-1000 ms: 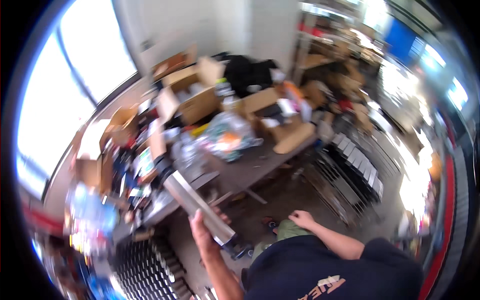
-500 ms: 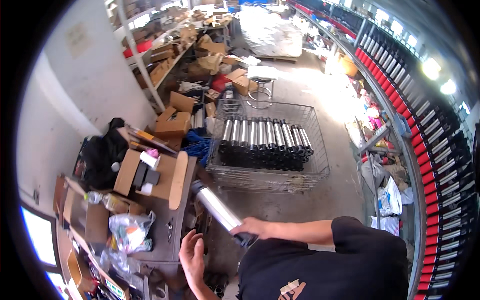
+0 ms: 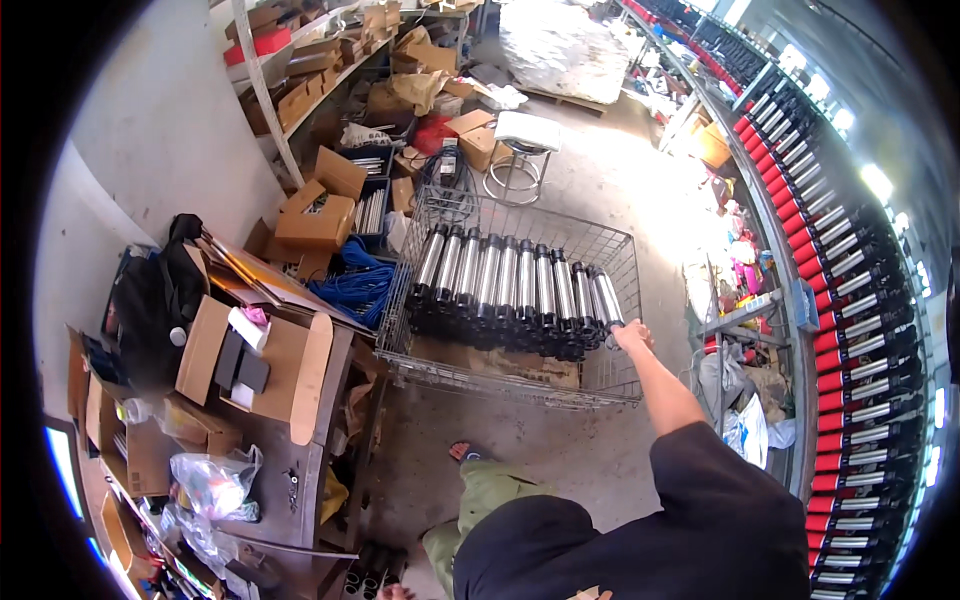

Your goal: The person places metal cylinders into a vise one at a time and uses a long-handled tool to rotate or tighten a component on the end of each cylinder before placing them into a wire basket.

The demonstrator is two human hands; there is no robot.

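Observation:
My right hand (image 3: 632, 335) is closed round the near end of a silver tube with black ends (image 3: 605, 296). This tube lies at the right end of a row in a wire mesh cage (image 3: 480, 378). To its left, several matching silver tubes (image 3: 507, 272) lie side by side, on top of more black-ended ones. My left hand (image 3: 396, 592) shows only a small part at the bottom edge, low beside the table, and its fingers are cut off.
At left a table (image 3: 285, 535) bears an open cardboard box (image 3: 290, 375) and plastic bags (image 3: 215, 480). Blue cable (image 3: 355, 285) lies left of the cage, a stool (image 3: 528, 132) behind it. A long rack of red and silver tubes (image 3: 830, 380) runs along the right.
My right hand has carried the tube from beside the table away to the right end of the cage row. My left hand, open before, has dropped to the bottom edge.

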